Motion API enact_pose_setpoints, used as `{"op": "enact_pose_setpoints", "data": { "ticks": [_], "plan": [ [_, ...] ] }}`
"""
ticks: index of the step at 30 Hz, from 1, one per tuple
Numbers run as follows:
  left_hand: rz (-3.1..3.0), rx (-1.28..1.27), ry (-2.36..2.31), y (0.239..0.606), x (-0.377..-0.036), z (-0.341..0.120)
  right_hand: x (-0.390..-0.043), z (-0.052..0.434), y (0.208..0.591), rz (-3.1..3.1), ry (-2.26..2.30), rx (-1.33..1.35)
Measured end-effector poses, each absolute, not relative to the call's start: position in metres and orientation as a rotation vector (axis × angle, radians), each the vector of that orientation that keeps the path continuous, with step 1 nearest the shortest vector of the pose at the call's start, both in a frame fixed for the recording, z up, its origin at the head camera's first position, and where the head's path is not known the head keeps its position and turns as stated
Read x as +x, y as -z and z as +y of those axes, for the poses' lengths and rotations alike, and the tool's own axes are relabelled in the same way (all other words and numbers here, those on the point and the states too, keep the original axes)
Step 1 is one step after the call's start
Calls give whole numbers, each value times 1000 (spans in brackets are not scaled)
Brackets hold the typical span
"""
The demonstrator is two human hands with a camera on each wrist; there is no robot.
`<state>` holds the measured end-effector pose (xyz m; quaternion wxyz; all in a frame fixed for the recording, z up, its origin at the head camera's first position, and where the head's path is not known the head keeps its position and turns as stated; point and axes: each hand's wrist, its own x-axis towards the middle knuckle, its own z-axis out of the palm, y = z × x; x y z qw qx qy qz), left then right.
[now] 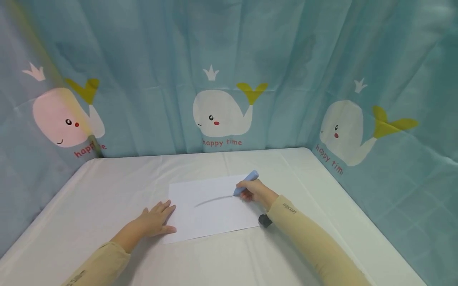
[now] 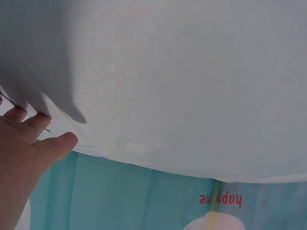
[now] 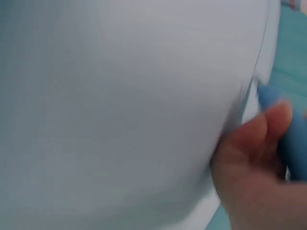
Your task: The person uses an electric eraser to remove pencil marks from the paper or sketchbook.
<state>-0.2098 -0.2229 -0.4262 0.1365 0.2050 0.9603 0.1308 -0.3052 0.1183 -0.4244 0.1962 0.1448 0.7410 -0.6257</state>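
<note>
A white sheet of paper lies on the white-covered table, bearing one thin, curved grey line. My right hand pinches a light blue marker over the sheet's right part. Its tip meets the right end of the line, and its back end leans up and to the right. In the right wrist view the marker is blurred between thumb and fingers. My left hand rests at the sheet's left edge, fingers spread. The left wrist view shows part of this hand at its left side.
A small black object sits by the sheet's lower right corner, beside the right forearm and partly behind it. The white tablecloth spreads around the paper. Blue curtains printed with whales enclose the table at the back and both sides.
</note>
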Motion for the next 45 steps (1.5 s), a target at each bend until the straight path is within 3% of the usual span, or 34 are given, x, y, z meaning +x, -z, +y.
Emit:
{"op": "enact_pose_setpoints", "data": {
  "ticks": [20, 45],
  "plan": [
    [2788, 578, -382, 429, -209, -223, -304, 113, 425, 2085, 1856, 523],
    [2784, 562, -386, 431, -209, -225, -305, 112, 425, 2100, 1782, 451]
  ]
}}
